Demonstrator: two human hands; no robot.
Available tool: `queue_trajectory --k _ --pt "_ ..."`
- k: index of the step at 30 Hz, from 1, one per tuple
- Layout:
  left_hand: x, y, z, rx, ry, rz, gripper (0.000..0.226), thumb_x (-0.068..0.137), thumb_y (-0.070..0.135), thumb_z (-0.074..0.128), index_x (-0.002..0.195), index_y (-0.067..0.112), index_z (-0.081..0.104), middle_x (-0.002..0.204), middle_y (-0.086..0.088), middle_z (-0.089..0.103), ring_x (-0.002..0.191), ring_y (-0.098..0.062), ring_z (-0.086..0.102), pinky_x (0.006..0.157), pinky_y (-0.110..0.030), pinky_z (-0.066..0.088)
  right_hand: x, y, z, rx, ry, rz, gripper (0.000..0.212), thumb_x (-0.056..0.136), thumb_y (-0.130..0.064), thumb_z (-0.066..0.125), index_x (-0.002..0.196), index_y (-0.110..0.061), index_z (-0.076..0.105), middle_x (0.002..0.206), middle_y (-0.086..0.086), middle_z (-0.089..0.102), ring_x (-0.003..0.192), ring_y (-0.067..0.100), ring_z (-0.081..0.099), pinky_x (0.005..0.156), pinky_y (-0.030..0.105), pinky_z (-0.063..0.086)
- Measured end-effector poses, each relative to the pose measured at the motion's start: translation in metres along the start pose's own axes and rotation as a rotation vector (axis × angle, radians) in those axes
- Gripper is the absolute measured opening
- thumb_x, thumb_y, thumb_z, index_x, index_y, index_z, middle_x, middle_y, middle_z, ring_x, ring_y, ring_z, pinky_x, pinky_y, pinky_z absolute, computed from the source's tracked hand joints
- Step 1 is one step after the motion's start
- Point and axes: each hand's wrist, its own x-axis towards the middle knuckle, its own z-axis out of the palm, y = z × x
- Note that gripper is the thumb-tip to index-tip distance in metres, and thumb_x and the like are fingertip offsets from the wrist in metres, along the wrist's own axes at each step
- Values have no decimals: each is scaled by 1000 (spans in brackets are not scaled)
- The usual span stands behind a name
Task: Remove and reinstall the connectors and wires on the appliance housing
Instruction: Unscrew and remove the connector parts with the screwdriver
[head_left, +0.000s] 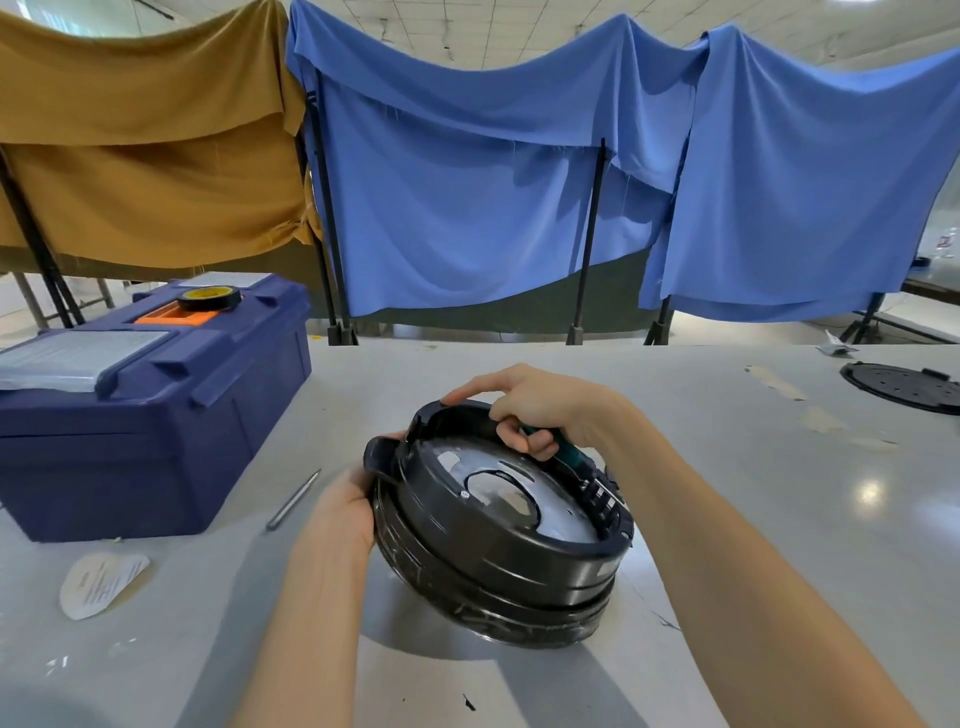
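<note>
Head view. Risk, as judged: liable to skid or take gouged clips under a hard push from the green-handled tool (563, 449), being tilted on one edge. Appliance housing (509, 551) near centre of bench (737, 467): black, round, glossy, silver plate inside. Left hand (343, 512) grip clasping the left rim lug. Right hand (540, 408) grip wrapped round the tool, forefinger on the far rim.

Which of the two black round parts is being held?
The deep housing, tilted between the left hand and right hand; the flat disc lies untouched far right.
</note>
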Motion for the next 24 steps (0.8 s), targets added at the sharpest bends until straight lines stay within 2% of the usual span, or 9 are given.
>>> queue_trajectory --k 2,5,8,9,11,14,18,21,24 --pt "4 3 4 -28 -54 9 35 75 1 58 42 4 68 51 -12 66 37 -24 62 34 -32 50 -5 -3 -4 24 26 -33 64 87 8 24 126 -25 64 43 6 43 32 12 23 36 18 25" --pt "7 17 12 59 -132 151 52 93 11 50 48 20 74 55 1 69 43 -11 65 42 -22 52 -17 -11 -10 88 71 -116 59 91 7 26 123 -21 67 43 8 43 31 13 22 36 18 24" --pt "-7 33 25 174 -167 295 13 87 22 60 84 18 72 69 1 72 54 -10 68 47 -20 54 -32 -18 -15 172 102 -214 54 94 6 29 119 -20 69 44 11 43 31 14 21 35 19 23" --pt "-10 37 26 162 -178 329 13 80 22 66 87 13 71 71 -3 72 58 -16 69 51 -24 56 -36 -20 -16 193 110 -238 52 94 6 30 119 -19 69 45 11 42 31 14 21 35 19 22" --pt "-15 43 31 162 -181 414 11 78 19 71 80 10 76 72 -8 72 60 -21 68 52 -28 57 -42 -21 -18 239 126 -269 50 96 4 31 119 -18 69 46 12 42 31 15 20 34 19 23" --pt "-25 49 44 253 -135 598 22 83 13 71 61 11 76 63 -7 72 50 -17 66 46 -23 52 -47 -15 -20 343 155 -289 47 96 5 32 119 -14 68 45 11 42 30 13 20 35 18 23" --pt "-32 51 55 471 -157 837 12 83 9 71 75 13 77 71 -11 74 58 -21 70 50 -25 54 -48 6 -21 557 142 -267 43 96 4 34 120 -9 67 44 4 40 30 10 22 35 18 19" --pt "-29 50 58 675 -179 958 5 83 12 72 83 12 76 74 -12 74 65 -27 72 60 -36 59 -45 25 -18 784 94 -218 41 96 2 34 121 -4 65 44 -1 37 29 6 22 31 17 22" --pt "-25 45 61 923 -214 1022 16 84 15 71 82 -1 73 74 -24 68 60 -26 62 63 -37 53 -43 45 -10 1066 15 -160 41 93 0 35 128 1 57 43 -4 33 27 4 23 27 18 23"
